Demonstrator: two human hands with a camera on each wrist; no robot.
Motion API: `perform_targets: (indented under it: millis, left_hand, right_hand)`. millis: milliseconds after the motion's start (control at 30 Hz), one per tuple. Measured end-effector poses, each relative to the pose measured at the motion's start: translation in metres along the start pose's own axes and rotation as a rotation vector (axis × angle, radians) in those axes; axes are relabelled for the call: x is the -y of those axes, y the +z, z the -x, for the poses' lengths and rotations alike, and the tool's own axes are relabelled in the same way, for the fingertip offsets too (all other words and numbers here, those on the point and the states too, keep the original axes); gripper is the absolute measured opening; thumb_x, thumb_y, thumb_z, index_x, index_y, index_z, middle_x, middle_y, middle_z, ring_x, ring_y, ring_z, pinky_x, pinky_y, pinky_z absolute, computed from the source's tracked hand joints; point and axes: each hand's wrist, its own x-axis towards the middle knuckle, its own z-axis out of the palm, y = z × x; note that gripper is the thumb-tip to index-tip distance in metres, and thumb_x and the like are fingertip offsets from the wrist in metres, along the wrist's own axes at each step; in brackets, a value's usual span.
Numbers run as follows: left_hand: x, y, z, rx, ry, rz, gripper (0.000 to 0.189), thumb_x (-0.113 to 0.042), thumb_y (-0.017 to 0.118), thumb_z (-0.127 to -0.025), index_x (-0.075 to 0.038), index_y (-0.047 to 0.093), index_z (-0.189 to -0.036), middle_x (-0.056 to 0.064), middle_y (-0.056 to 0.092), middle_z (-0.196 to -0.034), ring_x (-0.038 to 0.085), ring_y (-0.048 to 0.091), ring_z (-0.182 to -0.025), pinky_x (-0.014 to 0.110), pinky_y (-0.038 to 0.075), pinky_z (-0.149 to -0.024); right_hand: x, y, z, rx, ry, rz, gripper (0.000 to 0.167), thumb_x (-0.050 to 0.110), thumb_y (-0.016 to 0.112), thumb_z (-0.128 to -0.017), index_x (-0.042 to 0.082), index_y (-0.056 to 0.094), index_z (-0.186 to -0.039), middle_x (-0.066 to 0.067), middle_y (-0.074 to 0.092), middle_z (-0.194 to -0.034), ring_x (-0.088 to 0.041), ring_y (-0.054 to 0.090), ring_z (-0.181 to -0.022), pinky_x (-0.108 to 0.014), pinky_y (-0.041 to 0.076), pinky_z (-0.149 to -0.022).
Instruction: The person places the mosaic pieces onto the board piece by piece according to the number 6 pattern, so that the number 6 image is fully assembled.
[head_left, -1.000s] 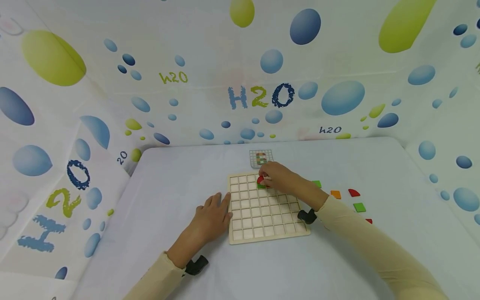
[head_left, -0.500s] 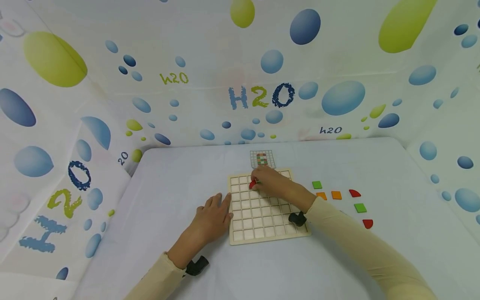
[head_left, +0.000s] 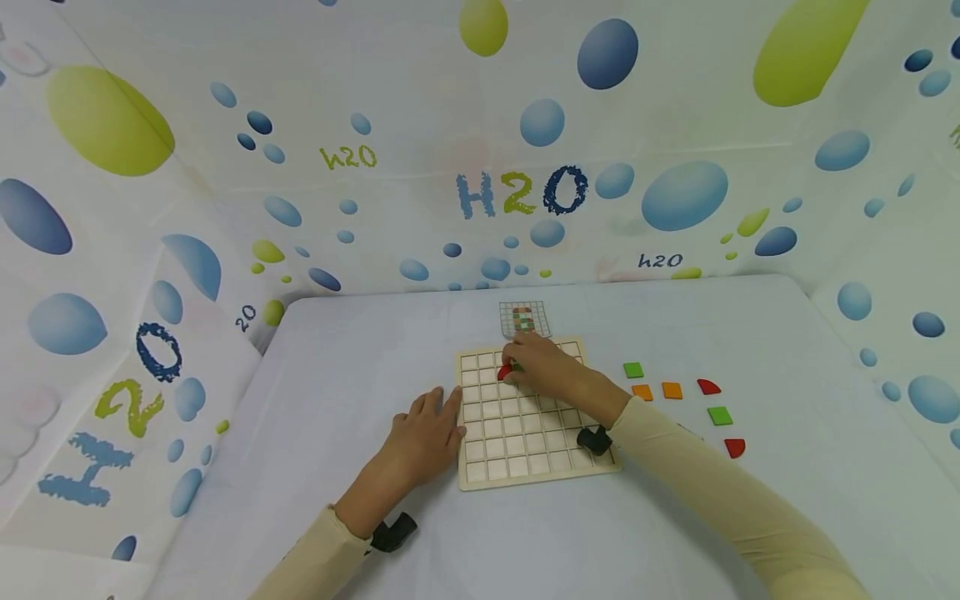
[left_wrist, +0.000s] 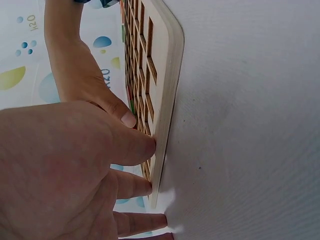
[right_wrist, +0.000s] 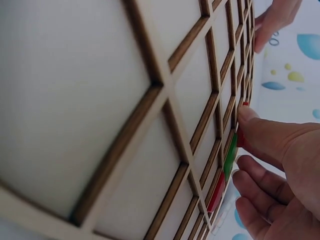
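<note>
My right hand (head_left: 546,367) is over the far part of a pale wooden grid board (head_left: 495,473). Its thumb and fingers pinch a red rounded tile (head_left: 504,373) at a cell near the upper left. A green tile (right_wrist: 230,156) sits beside it, and another red tile (right_wrist: 216,191) lies in the grid further along, seen in the right wrist view. In the head view the hand mostly hides these two. My left hand (head_left: 422,442) rests at the board's left edge, fingers spread and thumb against the rim, as the left wrist view shows.
A small grid card (head_left: 510,312) with a coloured pattern lies behind the board. To its right are loose tiles: green squares (head_left: 633,370), orange pieces (head_left: 672,390) and red quarter-rounds (head_left: 736,448). A printed sheet (head_left: 420,208) rises behind the white table.
My right hand has shifted left and slightly nearer with the red tile, from above the green tile to the cell left of it. My left hand has stayed put.
</note>
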Motion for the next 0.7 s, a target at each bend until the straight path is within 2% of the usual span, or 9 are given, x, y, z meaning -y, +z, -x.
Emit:
perform_targets:
  millis: [200,433,700]
  left_hand:
    - [-0.0001,0.0002,0.0005,-0.003,0.000,0.006,0.059,-0.032,0.053,-0.111,-0.006,0.039,-0.163,0.026,0.041,-0.161,0.044,0.043,-0.147,0.066,0.046,-0.103]
    - [-0.0003,0.0000,0.0008,-0.010,0.003,-0.001,0.059,-0.031,0.054,-0.111,-0.006,0.040,-0.162,0.026,0.041,-0.161,0.045,0.044,-0.147,0.066,0.047,-0.103]
    - [-0.0004,0.0003,0.0003,-0.011,0.003,-0.002,0.059,-0.032,0.054,-0.111,-0.006,0.040,-0.162,0.026,0.041,-0.161,0.045,0.044,-0.147,0.066,0.047,-0.103]
  right_hand:
    - [-0.0024,0.0014,0.0016,-0.027,-0.016,-0.002,0.021,0.022,0.080,-0.097,0.008,0.072,-0.109,-0.004,0.060,-0.101,-0.019,0.053,-0.088,-0.036,0.048,-0.078]
    - [-0.0056,0.0037,0.0001,-0.009,0.020,0.012,0.024,0.027,0.078,-0.098,0.009,0.071,-0.113,-0.004,0.062,-0.103,-0.019,0.055,-0.090,-0.037,0.049,-0.081]
    - [-0.0049,0.0032,0.0014,-0.017,0.006,0.048,0.027,0.027,0.079,-0.097,0.009,0.073,-0.115,-0.005,0.064,-0.104,-0.019,0.058,-0.089,-0.039,0.051,-0.082]
